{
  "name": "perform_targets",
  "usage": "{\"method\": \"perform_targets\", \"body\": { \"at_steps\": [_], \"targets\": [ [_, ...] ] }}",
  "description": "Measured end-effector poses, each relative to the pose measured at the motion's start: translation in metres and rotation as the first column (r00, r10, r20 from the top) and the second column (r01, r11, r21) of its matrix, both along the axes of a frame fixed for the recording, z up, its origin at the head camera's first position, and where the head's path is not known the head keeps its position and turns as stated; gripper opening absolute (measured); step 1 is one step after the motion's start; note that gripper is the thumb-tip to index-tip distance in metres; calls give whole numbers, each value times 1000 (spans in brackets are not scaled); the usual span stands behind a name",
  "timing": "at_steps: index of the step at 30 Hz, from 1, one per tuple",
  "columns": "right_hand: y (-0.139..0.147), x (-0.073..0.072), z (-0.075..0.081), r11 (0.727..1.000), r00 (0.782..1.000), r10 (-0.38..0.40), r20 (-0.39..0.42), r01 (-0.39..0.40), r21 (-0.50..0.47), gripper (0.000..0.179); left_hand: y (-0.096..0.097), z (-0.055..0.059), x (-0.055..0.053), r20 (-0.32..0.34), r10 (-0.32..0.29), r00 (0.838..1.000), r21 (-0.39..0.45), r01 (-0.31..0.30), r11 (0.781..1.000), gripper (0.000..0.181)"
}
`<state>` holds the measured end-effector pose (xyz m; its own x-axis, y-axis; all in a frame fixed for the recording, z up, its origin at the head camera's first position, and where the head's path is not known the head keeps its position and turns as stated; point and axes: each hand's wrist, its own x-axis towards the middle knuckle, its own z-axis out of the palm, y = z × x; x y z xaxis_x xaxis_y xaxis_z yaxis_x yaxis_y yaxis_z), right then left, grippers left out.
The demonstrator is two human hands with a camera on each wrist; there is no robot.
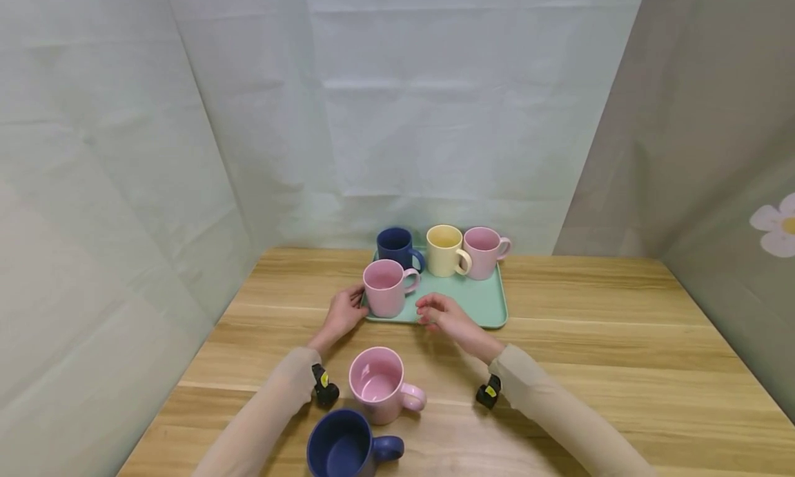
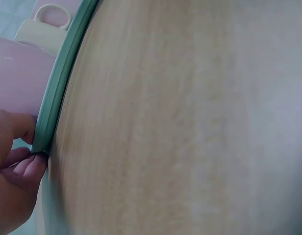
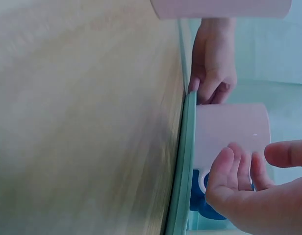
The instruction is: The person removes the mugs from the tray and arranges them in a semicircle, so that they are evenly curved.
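Note:
My left hand [image 1: 346, 311] is at the front left corner of a green tray [image 1: 459, 301]. In the left wrist view its thumb and fingers [image 2: 36, 169] pinch the tray's corner, close beside a pink mug [image 1: 385, 290] that stands upright there. My right hand [image 1: 450, 318] hovers at the front edge of the tray, fingers loosely bent and apart, with nothing in it. Behind the front pink mug stands a blue mug [image 1: 394, 246]. To its right on the tray are a yellow mug [image 1: 442, 256] and another pink mug [image 1: 479, 259].
Between my forearms a third pink mug [image 1: 379, 387] stands on the wooden table [image 1: 609, 332], its handle pointing right. Nearer to me is a second blue mug [image 1: 341, 449], cut off by the frame's bottom edge. Pale cloth walls [image 1: 435, 118] close off the back and sides.

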<state>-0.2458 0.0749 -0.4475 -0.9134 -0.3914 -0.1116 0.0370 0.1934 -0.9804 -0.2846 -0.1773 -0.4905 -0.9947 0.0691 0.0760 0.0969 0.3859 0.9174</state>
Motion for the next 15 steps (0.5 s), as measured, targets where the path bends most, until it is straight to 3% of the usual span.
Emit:
{"method": "perform_targets", "body": {
  "at_steps": [3, 8, 15],
  "targets": [
    [-4, -6, -1, 999, 999, -46, -19, 46, 2, 31, 0, 0, 0, 8, -1, 1000, 4, 1, 1000, 60],
    [-10, -17, -1, 994, 987, -109, -121, 109, -1, 36, 0, 1, 0, 17, -4, 1000, 0, 4, 1000, 60],
    [-16, -30, 1, 994, 976, -100, -192, 108, 35, 53, 0, 1, 1, 21, -10, 1000, 4, 10, 1000, 61]
  ]
}}
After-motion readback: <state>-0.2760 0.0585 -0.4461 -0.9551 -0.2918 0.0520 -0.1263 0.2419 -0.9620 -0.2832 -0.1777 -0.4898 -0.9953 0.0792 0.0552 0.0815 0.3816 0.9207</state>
